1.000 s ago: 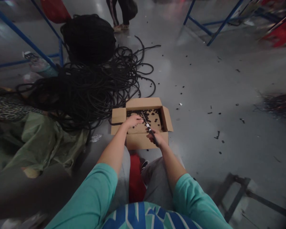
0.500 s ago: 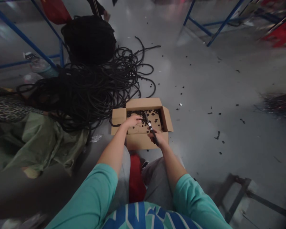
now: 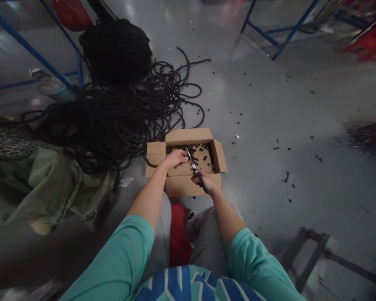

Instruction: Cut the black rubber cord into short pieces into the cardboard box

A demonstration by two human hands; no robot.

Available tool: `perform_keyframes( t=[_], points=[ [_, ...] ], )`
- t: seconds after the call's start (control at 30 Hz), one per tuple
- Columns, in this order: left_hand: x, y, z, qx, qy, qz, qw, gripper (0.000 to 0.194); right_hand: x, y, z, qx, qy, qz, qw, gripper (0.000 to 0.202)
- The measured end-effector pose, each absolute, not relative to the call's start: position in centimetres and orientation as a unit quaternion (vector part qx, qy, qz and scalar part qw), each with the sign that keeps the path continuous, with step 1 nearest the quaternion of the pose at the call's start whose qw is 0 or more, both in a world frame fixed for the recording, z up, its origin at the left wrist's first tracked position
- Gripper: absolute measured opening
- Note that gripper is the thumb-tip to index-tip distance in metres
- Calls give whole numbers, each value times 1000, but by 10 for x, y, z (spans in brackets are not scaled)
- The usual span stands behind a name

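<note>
In the middle, my right hand (image 3: 204,182) is closed round the black handles of a pair of scissors (image 3: 194,167). Their metal blades point up and left, close to the fingertips of my left hand (image 3: 176,158). That hand is pinched on a black cord (image 3: 151,164), which comes in over the box's left flap and passes beneath the hand. Both hands are above an open cardboard box (image 3: 192,184). Short black cut pieces (image 3: 204,158) lie scattered on its bottom. The cord's tip is too small to make out clearly.
A big tangle of black cord (image 3: 122,121) spreads left of the box, with a large black bundle (image 3: 117,50) behind it. Green cloth (image 3: 59,184) lies at the left. Blue metal frames (image 3: 263,37) stand further back. Black scraps (image 3: 285,177) dot the floor on the right.
The scissors have shifted slightly left, their blades now beside my left fingertips. My left hand has moved a little to the right. The other person's hand behind the bundle has gone from view.
</note>
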State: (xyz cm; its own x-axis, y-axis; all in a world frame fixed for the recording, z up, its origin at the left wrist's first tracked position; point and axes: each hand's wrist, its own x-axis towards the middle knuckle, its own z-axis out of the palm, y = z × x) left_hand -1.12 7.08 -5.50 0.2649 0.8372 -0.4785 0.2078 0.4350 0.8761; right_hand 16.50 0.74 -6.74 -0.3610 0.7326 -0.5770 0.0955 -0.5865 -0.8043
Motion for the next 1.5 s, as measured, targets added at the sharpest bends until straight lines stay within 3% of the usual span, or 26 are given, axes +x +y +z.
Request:
perform_keyframes(
  t=[0.33, 0.83, 1.5],
  points=[
    [-14, 70, -56, 499, 538, 270, 623, 21, 164, 8, -65, -550, -396, 703, 218, 46],
    [-2, 72, -57, 548, 612, 220, 526, 9, 165, 8, -84, -534, -385, 715, 235, 52],
    [-4, 72, -49, 481, 570, 221, 628, 6, 165, 8, -65, -473, -372, 760, 246, 53]
  ],
)
